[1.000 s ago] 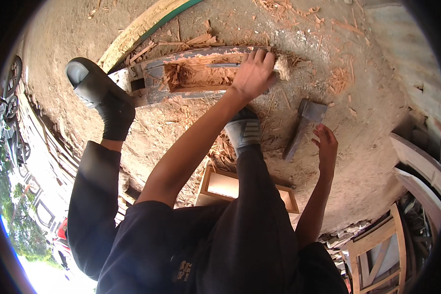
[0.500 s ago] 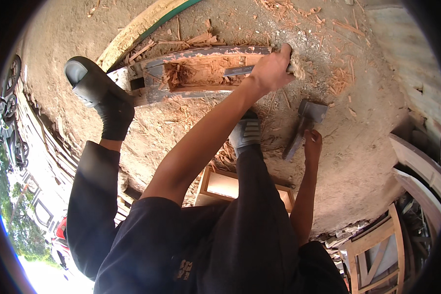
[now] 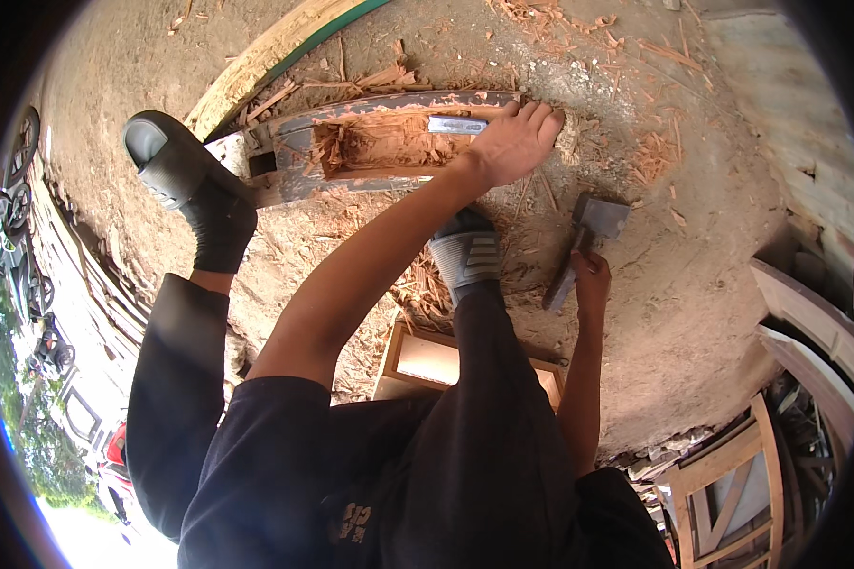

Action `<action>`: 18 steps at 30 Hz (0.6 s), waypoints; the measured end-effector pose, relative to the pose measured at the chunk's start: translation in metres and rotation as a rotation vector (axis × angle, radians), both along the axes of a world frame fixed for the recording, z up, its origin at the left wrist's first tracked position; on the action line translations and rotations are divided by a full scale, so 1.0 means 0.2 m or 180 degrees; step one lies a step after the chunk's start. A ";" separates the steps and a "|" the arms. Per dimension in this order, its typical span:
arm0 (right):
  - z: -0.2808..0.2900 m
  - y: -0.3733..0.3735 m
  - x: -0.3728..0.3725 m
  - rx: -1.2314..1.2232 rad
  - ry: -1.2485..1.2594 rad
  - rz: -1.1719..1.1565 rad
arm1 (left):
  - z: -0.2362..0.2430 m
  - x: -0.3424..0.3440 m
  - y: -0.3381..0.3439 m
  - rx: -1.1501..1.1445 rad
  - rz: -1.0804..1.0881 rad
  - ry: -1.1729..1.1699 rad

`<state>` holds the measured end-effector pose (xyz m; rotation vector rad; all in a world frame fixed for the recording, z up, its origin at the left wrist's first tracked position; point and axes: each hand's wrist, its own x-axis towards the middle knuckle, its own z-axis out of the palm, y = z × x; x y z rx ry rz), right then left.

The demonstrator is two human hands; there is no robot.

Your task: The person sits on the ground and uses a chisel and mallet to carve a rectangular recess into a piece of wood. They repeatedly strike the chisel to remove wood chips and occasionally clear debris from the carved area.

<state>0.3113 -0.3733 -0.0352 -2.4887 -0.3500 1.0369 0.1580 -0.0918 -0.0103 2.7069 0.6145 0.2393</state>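
A chisel [image 3: 457,124] is gripped in my left hand [image 3: 517,142], its shiny flat blade pointing left over a hollow cut in a wooden beam [image 3: 299,152]. My fingers hide the handle. The beam has worn grey paint outside, raw reddish wood inside, and loose chips in the left of the hollow. Whether the blade touches the wood I cannot tell. Lower right, my right hand [image 3: 590,277] is closed round the handle of a dark hammer-like tool [image 3: 601,216] with a blocky head, held apart from the beam, over the dirt.
My left foot in a dark slide sandal [image 3: 166,156] rests on the beam's left end; my other foot [image 3: 465,251] stands before it. A green-edged curved timber [image 3: 266,62] lies beyond. Wood chips litter the dirt. A framed wooden box [image 3: 427,360] sits beneath me, wooden frames [image 3: 726,484] at right.
My left hand has rolled over, fingers now draped across the chisel's handle end, and the blade has turned to catch the light. The right hand and its tool have shifted slightly left.
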 end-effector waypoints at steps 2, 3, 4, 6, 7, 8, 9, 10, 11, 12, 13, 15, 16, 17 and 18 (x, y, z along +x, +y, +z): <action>0.02 0.03 -0.05 -0.0062 -0.0279 0.0165 | -0.03 0.01 0.01 -0.0149 -0.0105 0.0182; 0.04 0.06 -0.08 -0.0085 -0.0366 0.0253 | -0.05 0.01 0.01 -0.0136 -0.0152 0.0118; 0.05 0.07 -0.09 -0.0107 -0.0452 0.0342 | -0.07 0.00 0.01 -0.0122 -0.0199 0.0054; 0.05 0.06 -0.05 -0.0109 -0.0421 0.0530 | -0.07 0.01 0.00 -0.0068 -0.0231 -0.0040; 0.05 0.06 -0.03 -0.0109 -0.0404 0.0625 | -0.07 0.02 -0.01 -0.0016 -0.0199 -0.0051; 0.08 0.09 -0.03 -0.0092 -0.0041 0.0422 | -0.07 0.01 0.00 0.0047 -0.0154 -0.0034; 0.15 0.15 -0.04 -0.0079 0.0338 0.0224 | -0.06 0.01 -0.01 0.0093 -0.0148 0.0065; 0.19 0.20 -0.04 -0.0067 0.0718 0.0027 | -0.06 0.01 -0.01 0.0140 -0.0141 0.0165; 0.21 0.21 -0.04 0.0130 0.1226 -0.0384 | -0.05 0.02 -0.01 0.0188 -0.0147 0.0232; 0.22 0.22 -0.04 0.0328 0.1732 -0.0796 | -0.05 0.02 0.00 0.0234 -0.0054 0.0184; 0.24 0.23 -0.04 0.0529 0.2237 -0.1210 | -0.04 0.01 0.01 0.0281 0.0040 0.0137; 0.28 0.27 -0.04 0.0609 0.2616 -0.1444 | -0.02 0.02 0.03 0.0333 0.0213 0.0100; 0.29 0.28 -0.04 0.0650 0.2805 -0.1561 | -0.01 0.04 0.04 0.0345 0.0301 0.0119; 0.28 0.28 -0.04 0.0684 0.2817 -0.1581 | -0.01 0.05 0.06 0.0371 0.0405 0.0151; 0.27 0.27 -0.05 0.0718 0.2828 -0.1602 | 0.00 0.05 0.06 0.0360 0.0439 0.0232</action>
